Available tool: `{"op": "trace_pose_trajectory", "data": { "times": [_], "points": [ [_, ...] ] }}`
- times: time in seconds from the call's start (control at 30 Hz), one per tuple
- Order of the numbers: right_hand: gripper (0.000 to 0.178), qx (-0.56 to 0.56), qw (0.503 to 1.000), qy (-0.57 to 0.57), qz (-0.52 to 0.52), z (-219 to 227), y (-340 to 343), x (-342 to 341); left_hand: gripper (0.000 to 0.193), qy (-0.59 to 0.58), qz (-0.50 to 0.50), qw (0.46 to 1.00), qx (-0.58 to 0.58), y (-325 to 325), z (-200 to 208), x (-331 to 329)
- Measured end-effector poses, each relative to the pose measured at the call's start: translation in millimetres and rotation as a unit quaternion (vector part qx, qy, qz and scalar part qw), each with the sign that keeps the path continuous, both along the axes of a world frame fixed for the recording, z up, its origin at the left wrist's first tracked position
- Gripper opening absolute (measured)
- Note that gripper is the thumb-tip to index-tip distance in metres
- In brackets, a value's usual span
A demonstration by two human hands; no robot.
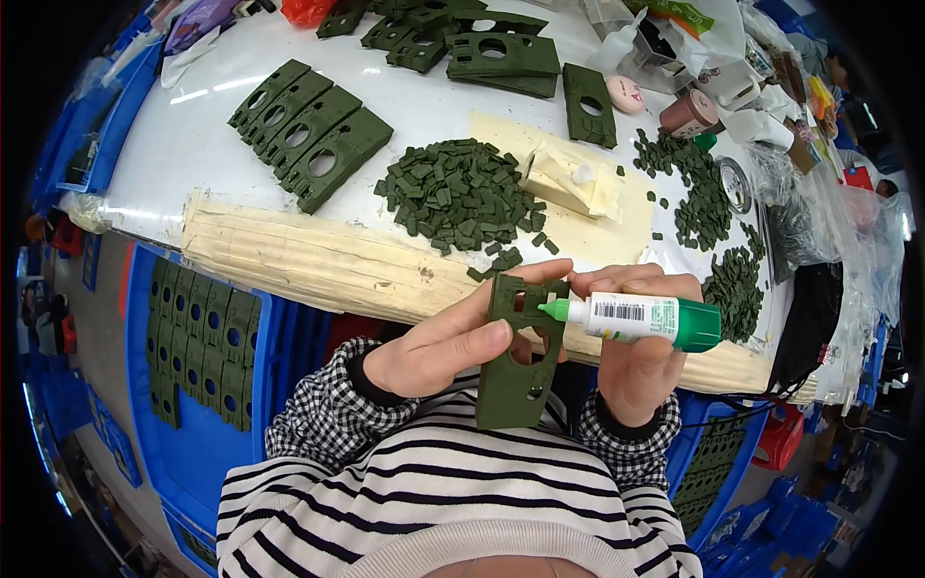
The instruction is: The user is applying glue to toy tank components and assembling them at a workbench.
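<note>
My left hand (434, 352) grips a dark green plastic panel (506, 395) by its left edge, thumb on its face. The panel has a large round hole and smaller square openings, and is held in front of my striped top. My right hand (644, 371) is closed around a white glue bottle (631, 318) with a green base and a green pointed nozzle. The bottle lies sideways, its tip pointing left at the panel's upper part; whether it touches, I cannot tell. Beyond my hands, a heap of small dark green pieces (462, 197) lies on the table.
Similar panels (308, 130) lie in a row at the far left, with more stacked behind. A taped block (573, 183) sits beside the heap. Further small pieces (703, 212) spread at right. Blue bins (198, 433) holding panels flank me below the table's padded edge (318, 255).
</note>
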State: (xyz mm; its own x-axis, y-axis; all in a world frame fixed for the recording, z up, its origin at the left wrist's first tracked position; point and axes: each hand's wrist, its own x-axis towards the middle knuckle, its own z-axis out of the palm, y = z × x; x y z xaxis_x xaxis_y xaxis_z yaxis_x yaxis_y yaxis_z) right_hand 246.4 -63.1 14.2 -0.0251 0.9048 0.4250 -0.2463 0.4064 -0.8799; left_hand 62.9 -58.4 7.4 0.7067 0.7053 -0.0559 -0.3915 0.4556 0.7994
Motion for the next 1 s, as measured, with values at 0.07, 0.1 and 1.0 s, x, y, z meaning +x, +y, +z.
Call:
{"op": "trace_pose_trajectory", "data": {
  "times": [0.07, 0.1, 1.0],
  "points": [
    [0.048, 0.006, 1.000, -0.002, 0.001, -0.9, 0.2, -0.6, 0.084, 0.005, -0.001, 1.000, 0.015, -0.1, -1.8, -0.2],
    [0.048, 0.009, 1.000, -0.004, 0.001, -1.2, 0.3, -1.0, 0.082, 0.005, 0.000, 1.000, 0.020, -0.4, -1.9, 0.3],
    [0.052, -0.005, 0.999, -0.037, -0.024, 1.1, -2.1, -5.1, 0.072, 0.013, -0.009, 0.997, 0.076, 0.7, -5.6, -3.2]
  ]
}}
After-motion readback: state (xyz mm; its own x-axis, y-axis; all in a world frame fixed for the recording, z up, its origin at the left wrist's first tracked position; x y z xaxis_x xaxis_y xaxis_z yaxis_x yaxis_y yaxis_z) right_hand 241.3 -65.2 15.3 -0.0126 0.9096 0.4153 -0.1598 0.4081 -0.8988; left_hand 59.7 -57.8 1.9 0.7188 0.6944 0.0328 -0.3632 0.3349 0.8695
